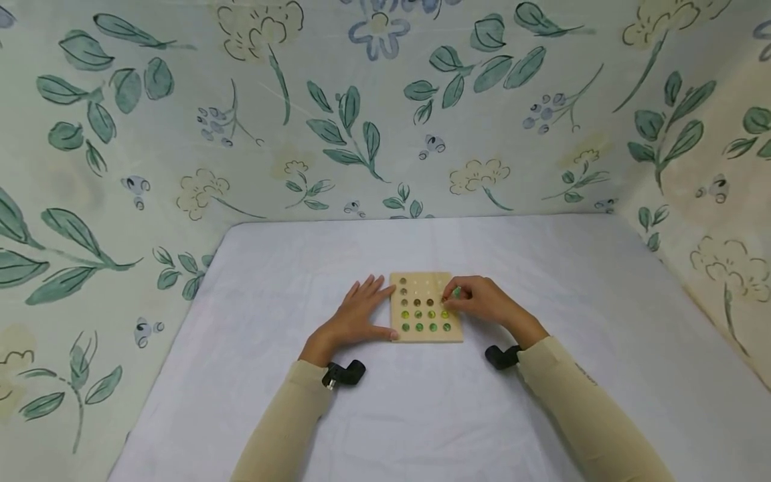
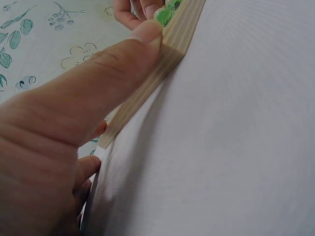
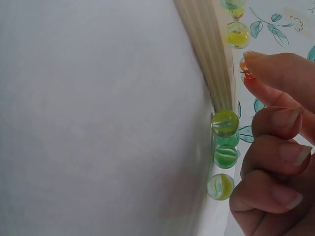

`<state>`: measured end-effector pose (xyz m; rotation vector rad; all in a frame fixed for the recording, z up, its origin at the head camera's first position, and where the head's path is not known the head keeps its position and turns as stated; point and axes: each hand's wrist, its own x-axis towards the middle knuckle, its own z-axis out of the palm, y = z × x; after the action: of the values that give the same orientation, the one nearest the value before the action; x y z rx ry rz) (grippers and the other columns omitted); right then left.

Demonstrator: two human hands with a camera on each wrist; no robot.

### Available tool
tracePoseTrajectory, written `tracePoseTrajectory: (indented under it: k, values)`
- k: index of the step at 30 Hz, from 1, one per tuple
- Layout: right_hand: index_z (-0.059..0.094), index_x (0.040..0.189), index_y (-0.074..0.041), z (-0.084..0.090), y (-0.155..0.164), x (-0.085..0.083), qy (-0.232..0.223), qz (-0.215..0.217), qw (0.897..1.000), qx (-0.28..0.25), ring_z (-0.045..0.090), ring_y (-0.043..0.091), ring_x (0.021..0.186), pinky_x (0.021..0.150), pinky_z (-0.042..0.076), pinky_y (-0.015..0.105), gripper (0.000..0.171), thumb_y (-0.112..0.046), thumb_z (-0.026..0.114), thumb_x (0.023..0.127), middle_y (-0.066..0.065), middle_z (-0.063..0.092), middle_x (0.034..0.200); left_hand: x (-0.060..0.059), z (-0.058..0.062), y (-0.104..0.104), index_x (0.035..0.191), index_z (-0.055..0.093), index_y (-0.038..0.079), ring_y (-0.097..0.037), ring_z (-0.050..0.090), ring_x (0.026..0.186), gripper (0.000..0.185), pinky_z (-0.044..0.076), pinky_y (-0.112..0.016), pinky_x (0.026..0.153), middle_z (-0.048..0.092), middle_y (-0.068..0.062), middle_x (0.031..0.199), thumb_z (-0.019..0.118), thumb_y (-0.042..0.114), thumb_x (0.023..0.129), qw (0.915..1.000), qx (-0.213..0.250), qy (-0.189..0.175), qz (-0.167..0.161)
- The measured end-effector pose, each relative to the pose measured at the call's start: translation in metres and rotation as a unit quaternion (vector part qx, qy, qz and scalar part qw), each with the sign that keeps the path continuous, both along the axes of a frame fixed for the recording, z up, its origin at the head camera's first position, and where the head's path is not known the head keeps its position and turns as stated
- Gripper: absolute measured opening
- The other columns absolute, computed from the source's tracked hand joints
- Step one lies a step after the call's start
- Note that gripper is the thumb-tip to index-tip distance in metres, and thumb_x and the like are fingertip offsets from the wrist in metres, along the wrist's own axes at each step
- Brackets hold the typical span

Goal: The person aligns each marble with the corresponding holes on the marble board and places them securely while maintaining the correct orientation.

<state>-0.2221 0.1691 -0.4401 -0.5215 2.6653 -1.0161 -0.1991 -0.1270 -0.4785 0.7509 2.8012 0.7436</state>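
A square wooden board (image 1: pixel 426 335) with rows of round holes lies on the white cloth (image 1: pixel 421 415). Green and yellow marbles (image 1: pixel 425 320) fill its near rows, and a few darker ones sit farther back. My left hand (image 1: pixel 382 309) lies flat against the board's left edge, fingers straight, and its thumb (image 2: pixel 123 64) presses the front corner of the board (image 2: pixel 157 73). My right hand (image 1: pixel 450 299) hovers over the right column, thumb and forefinger pinching a small marble (image 3: pixel 245 70). In the right wrist view, green marbles (image 3: pixel 225 123) sit beside the curled fingers (image 3: pixel 280 152).
The white cloth (image 1: pixel 602 301) spreads wide on all sides of the board. Flower-patterned walls (image 1: pixel 385 120) close in the back, left and right. Black wrist cameras (image 1: pixel 343 373) sit on both sleeves.
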Motion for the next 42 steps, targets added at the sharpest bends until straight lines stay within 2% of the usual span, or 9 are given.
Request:
tracePoseTrajectory:
  k: [27,38,42]
  values:
    - [0.070,0.095,-0.020,0.000,0.001,-0.002,-0.004,-0.003,1.000,0.002,0.044,0.017,0.063,0.053,0.035,0.027,0.010,-0.027,0.072,0.087,0.002,0.051,0.068,0.000,0.000,0.000,0.153,0.029,0.021,-0.023,0.002,0.148,0.102,-0.003,-0.041,0.119,0.015,-0.007,0.161,0.073,0.064,0.072,1.0000,0.004,0.003,-0.003]
    - [0.069,0.100,-0.016,0.008,0.009,-0.006,0.028,-0.029,0.999,0.022,0.048,0.019,0.064,0.053,0.040,0.028,0.011,-0.021,0.068,0.090,0.004,0.056,0.072,0.000,0.001,0.001,0.153,0.028,0.021,-0.023,0.002,0.148,0.103,-0.003,-0.041,0.119,0.014,-0.007,0.161,0.073,0.064,0.072,1.0000,0.005,-0.001,0.001]
    - [0.069,0.100,-0.017,0.011,0.013,-0.009,0.025,-0.049,0.998,0.026,0.049,0.020,0.068,0.056,0.041,0.029,0.011,-0.022,0.067,0.091,0.004,0.058,0.076,0.000,0.002,0.001,0.153,0.028,0.021,-0.023,0.002,0.148,0.102,-0.003,-0.041,0.119,0.014,-0.006,0.160,0.074,0.063,0.072,1.0000,0.001,-0.002,0.002]
